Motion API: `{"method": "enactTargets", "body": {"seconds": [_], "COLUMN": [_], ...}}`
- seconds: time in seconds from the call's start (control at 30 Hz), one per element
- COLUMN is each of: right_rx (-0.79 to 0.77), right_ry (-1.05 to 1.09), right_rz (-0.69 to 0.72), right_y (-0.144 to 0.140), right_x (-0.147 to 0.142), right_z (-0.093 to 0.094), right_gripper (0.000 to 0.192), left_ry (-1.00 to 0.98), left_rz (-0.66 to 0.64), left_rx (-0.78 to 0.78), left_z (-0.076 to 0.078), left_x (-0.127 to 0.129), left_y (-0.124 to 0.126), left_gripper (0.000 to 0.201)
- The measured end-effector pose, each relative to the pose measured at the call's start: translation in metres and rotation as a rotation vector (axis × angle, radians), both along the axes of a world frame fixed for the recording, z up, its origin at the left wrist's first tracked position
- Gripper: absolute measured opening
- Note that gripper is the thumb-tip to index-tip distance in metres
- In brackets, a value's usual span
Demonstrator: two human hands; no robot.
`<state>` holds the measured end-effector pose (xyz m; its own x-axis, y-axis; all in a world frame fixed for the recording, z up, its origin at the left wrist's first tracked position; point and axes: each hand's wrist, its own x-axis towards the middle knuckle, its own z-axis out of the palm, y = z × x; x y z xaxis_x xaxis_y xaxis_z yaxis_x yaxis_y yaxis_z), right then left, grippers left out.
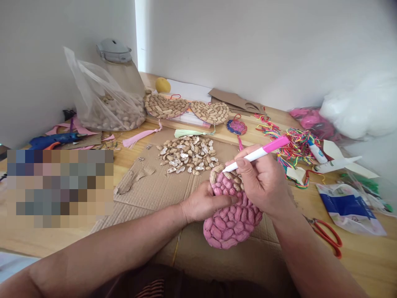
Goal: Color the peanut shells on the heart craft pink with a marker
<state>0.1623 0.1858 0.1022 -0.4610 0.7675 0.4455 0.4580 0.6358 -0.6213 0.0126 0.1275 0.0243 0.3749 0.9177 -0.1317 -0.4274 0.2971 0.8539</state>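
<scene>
1. step in hand: the work looks like colouring. the right hand [263, 176] holds a white-and-pink marker [256, 155], its nib at the far edge of a peanut-shell piece [228, 234]; whether it touches is too small to tell.
2. where the piece is: nearer the wearer than the shell pile [187, 153] and a little to its right, held up over a cardboard sheet [161, 196]. most of its shells are pink; a few along the far edge are plain tan.
3. fingers: the left hand [203, 203] grasps the piece by its left side, thumb laid across the front, the other fingers mostly hidden. the right fingers pinch the marker's barrel.
4. next move, as a judgement: the tan shells call for small, steady strokes into the grooves, with the piece held firm and the left thumb away from the nib.
5. edges: the cardboard sheet runs under the shell pile and toward the wearer; its surface is torn to the left of the shell pile.
6. room: it seems easiest just left of the shell pile, where flat cardboard shows. to its right lies a tangle of coloured threads [299, 145]; red-handled scissors [325, 239] lie right and nearer the wearer, close to the right forearm. beyond it, a green tassel [192, 133] lies close.
</scene>
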Motion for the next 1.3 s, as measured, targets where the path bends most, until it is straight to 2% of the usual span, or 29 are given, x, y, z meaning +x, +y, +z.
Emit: {"method": "enactTargets", "body": {"seconds": [0.17, 0.3, 0.6, 0.8, 0.97, 1.3], "right_rx": [-0.088, -0.131, -0.029, -0.087, -0.032, -0.024], "right_ry": [0.074, 0.122, 0.009, 0.062, 0.011, -0.031], "right_rz": [0.044, 0.021, 0.043, 0.017, 0.013, -0.015], "right_y": [0.0029, 0.0050, 0.0027, 0.0030, 0.0016, -0.0014], "right_x": [0.0031, 0.0038, 0.0042, 0.0049, 0.0036, 0.0041], "right_z": [-0.0037, -0.0066, -0.0019, -0.0048, -0.0032, -0.0022], "right_gripper": [0.018, 0.019, 0.016, 0.020, 0.018, 0.016], "left_ry": [-0.007, -0.016, -0.053, -0.056, -0.045, -0.041], "left_rz": [-0.014, -0.020, 0.007, -0.006, 0.010, 0.013], "left_rx": [-0.018, -0.018, -0.032, -0.053, -0.047, -0.030], "left_z": [0.0021, 0.0025, 0.0019, 0.0026, 0.0025, -0.0007], "left_x": [-0.0005, -0.0006, 0.0011, 0.0006, 0.0006, 0.0012], "left_y": [-0.0008, -0.0014, -0.0011, -0.0014, -0.0013, 0.0002], "left_gripper": [0.031, 0.032, 0.030, 0.033, 0.032, 0.031]}}
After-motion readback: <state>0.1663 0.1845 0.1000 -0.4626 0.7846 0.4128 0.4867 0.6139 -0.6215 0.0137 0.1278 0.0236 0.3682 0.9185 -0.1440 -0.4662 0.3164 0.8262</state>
